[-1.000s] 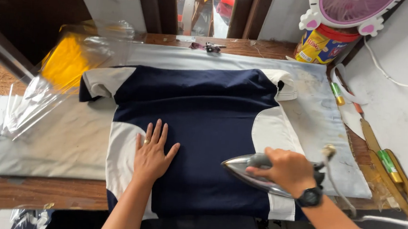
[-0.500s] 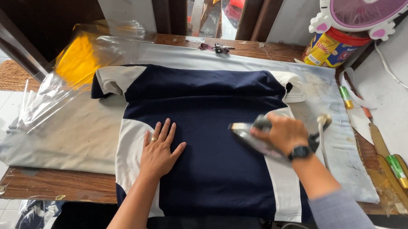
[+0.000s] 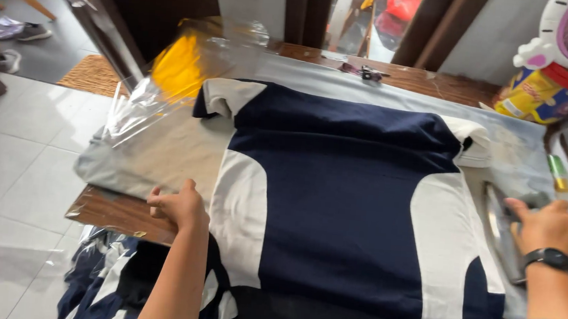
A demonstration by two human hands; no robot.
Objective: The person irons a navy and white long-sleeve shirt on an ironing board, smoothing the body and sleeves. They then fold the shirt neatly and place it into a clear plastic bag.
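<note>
Right hand point(image 3: 552, 228) wrapped shut on the iron point(image 3: 504, 234), parked off the shirt's right edge | head view: our left hand point(image 3: 178, 205) curls over the navy-and-white shirt point(image 3: 341, 204) at the table edge point(image 3: 111, 210) | we should tug the hem flat before pressing.
</note>
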